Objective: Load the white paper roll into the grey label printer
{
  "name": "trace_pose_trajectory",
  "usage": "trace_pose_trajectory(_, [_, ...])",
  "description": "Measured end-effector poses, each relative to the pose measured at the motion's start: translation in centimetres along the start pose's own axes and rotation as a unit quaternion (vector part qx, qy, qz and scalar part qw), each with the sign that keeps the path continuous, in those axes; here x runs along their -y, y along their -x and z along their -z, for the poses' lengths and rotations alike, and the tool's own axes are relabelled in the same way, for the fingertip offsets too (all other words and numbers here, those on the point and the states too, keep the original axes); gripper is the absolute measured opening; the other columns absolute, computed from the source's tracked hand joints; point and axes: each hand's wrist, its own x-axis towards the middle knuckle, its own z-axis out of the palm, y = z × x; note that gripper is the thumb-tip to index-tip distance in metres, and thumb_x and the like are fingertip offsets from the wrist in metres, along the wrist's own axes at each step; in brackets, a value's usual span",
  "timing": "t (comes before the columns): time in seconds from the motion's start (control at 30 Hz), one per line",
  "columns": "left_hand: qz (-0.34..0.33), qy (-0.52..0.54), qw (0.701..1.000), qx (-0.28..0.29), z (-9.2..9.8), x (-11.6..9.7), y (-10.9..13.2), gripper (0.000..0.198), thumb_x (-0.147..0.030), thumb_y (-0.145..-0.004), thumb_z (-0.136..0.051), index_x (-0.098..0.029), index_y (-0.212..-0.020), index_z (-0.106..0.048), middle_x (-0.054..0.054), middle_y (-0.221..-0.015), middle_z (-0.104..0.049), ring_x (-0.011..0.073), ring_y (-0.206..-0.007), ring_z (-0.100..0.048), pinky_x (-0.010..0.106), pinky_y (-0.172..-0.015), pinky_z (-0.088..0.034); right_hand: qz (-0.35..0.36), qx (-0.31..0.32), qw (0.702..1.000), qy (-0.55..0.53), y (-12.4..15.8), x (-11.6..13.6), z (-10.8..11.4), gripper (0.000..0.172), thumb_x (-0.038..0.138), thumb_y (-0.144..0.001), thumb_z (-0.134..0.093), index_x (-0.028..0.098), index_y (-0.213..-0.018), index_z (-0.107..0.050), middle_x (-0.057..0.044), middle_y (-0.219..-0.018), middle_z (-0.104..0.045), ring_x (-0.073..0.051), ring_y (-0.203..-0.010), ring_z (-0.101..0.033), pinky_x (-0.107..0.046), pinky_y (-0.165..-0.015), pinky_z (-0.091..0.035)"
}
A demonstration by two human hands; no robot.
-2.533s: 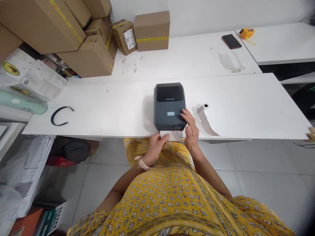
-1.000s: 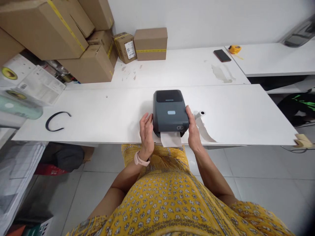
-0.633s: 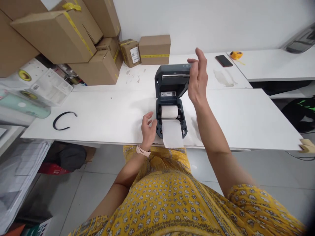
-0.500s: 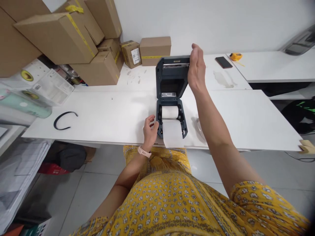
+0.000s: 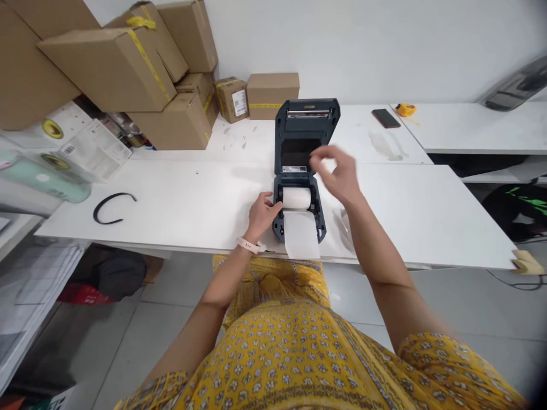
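On the left of the white counter [image 5: 192,196] lies a dark curved band [image 5: 96,210], with cardboard boxes [image 5: 173,122] stacked behind it. Further right, the left hand [image 5: 260,216] comes in from the near edge, a pale wristband [image 5: 248,245] on its wrist. The palm is turned down and inward, the fingers are bent beside the case, and the thumb reaches over its left rim. That grip is partly curled; whether it pinches the wall, I cannot tell.

The printer [image 5: 296,180] sits near the counter's front edge, mid-view. Judging by how it lies, the opening is done: the lid [image 5: 299,126] stands raised, a white paper roll [image 5: 297,198] sits inside, and a strip of paper [image 5: 301,234] runs out over the front. The lid is not shut.

The right hand [image 5: 341,175], slightly blurred, hangs above the printer's right side, forearm slanting up from the lower right. Thumb and forefinger curve with a gap between them, the grip loosely open with nothing visible held. Farther right, near the back, lie a phone [image 5: 386,118] and a yellow tape measure [image 5: 405,109].
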Motion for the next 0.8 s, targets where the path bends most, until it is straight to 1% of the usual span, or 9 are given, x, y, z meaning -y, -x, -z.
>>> trace_pose_trajectory(0.07, [0.006, -0.084, 0.995, 0.053, 0.6, -1.0, -1.5, 0.050, -0.033, -0.084, -0.069, -0.020, -0.131, -0.057, 0.003, -0.090, -0.071, 0.0234, -0.087, -0.068, 0.033, -0.078, -0.048, 0.002, 0.206, 0.977, 0.056, 1.2, 0.0, -0.6, 0.045, 0.045, -0.094, -0.064, 0.021, -0.132, -0.066, -0.012, -0.134, -0.073, -0.032, -0.123, -0.069, -0.048, -0.106, -0.054])
trace_pose_trajectory(0.13, [0.009, -0.128, 0.987, 0.097, 1.0, -1.7, -2.6, 0.054, -0.030, -0.082, -0.068, -0.019, -0.133, -0.055, 0.004, -0.088, -0.071, 0.0250, -0.087, -0.068, 0.032, -0.074, -0.047, -0.009, 0.348, 0.928, 0.132, 1.3, -0.2, -1.6, 0.063, 0.040, -0.088, -0.071, 0.017, -0.145, -0.057, -0.017, -0.147, -0.065, -0.037, -0.132, -0.064, -0.051, -0.111, -0.049])
trace_pose_trajectory(0.2, [0.004, -0.148, 0.982, 0.119, 1.1, -2.0, -3.1, 0.054, -0.028, -0.082, -0.066, -0.018, -0.134, -0.054, 0.005, -0.090, -0.072, 0.0260, -0.087, -0.069, 0.032, -0.072, -0.046, -0.023, 0.429, 0.880, 0.201, 0.9, -0.1, -2.8, 0.079, 0.042, -0.086, -0.074, 0.014, -0.154, -0.046, -0.022, -0.148, -0.063, -0.041, -0.135, -0.061, -0.054, -0.114, -0.044])
trace_pose_trajectory(0.27, [-0.003, -0.161, 0.979, 0.124, 1.2, -2.2, -3.2, 0.052, -0.025, -0.082, -0.065, -0.017, -0.132, -0.053, 0.007, -0.092, -0.073, 0.0268, -0.089, -0.070, 0.033, -0.074, -0.047, -0.030, 0.472, 0.847, 0.244, 0.5, 0.2, -4.0, 0.088, 0.045, -0.083, -0.075, 0.013, -0.158, -0.041, -0.024, -0.143, -0.066, -0.042, -0.133, -0.063, -0.054, -0.115, -0.041])
trace_pose_trajectory(0.33, [-0.004, -0.172, 0.977, 0.129, 1.2, -2.4, -3.2, 0.051, -0.023, -0.081, -0.065, -0.017, -0.130, -0.054, 0.008, -0.094, -0.074, 0.0273, -0.089, -0.071, 0.033, -0.076, -0.049, -0.030, 0.486, 0.834, 0.260, 0.1, 0.3, -4.8, 0.091, 0.045, -0.080, -0.077, 0.014, -0.157, -0.042, -0.024, -0.140, -0.068, -0.043, -0.131, -0.063, -0.055, -0.114, -0.041])
trace_pose_trajectory(0.47, [0.012, -0.166, 0.975, 0.145, 1.3, -2.5, -3.2, 0.053, -0.022, -0.079, -0.065, -0.018, -0.131, -0.052, 0.008, -0.092, -0.074, 0.0266, -0.083, -0.071, 0.033, -0.075, -0.052, -0.032, 0.493, 0.851, 0.178, -0.6, 0.0, -4.4, 0.096, 0.039, -0.070, -0.080, 0.018, -0.157, -0.043, -0.019, -0.153, -0.059, -0.040, -0.136, -0.060, -0.051, -0.114, -0.045])
trace_pose_trajectory(0.57, [0.017, -0.138, 0.980, 0.145, 1.3, -2.1, -3.1, 0.055, -0.023, -0.080, -0.063, -0.019, -0.133, -0.051, 0.006, -0.089, -0.073, 0.0252, -0.080, -0.070, 0.033, -0.072, -0.052, -0.017, 0.507, 0.861, 0.044, -1.3, -0.7, -1.5, 0.099, 0.038, -0.066, -0.083, 0.021, -0.156, -0.045, -0.014, -0.159, -0.054, -0.035, -0.140, -0.057, -0.046, -0.118, -0.045])
trace_pose_trajectory(0.63, [0.014, -0.121, 0.983, 0.141, 1.2, -1.8, -3.1, 0.054, -0.025, -0.080, -0.062, -0.020, -0.133, -0.051, 0.005, -0.087, -0.072, 0.0247, -0.080, -0.069, 0.033, -0.072, -0.052, -0.006, 0.486, 0.873, -0.044, -1.5, -1.3, 1.3, 0.096, 0.041, -0.066, -0.086, 0.023, -0.153, -0.050, -0.010, -0.157, -0.057, -0.034, -0.139, -0.058, -0.045, -0.119, -0.045])
trace_pose_trajectory(0.8, [0.015, -0.115, 0.984, 0.136, 1.1, -1.6, -3.0, 0.054, -0.024, -0.079, -0.063, -0.020, -0.131, -0.053, 0.004, -0.084, -0.070, 0.0237, -0.080, -0.068, 0.032, -0.072, -0.052, -0.061, 0.318, 0.912, -0.253, 0.1, -4.2, 7.4, 0.092, 0.054, -0.055, -0.096, 0.025, -0.136, -0.063, -0.010, -0.140, -0.069, -0.035, -0.130, -0.064, -0.044, -0.110, -0.052])
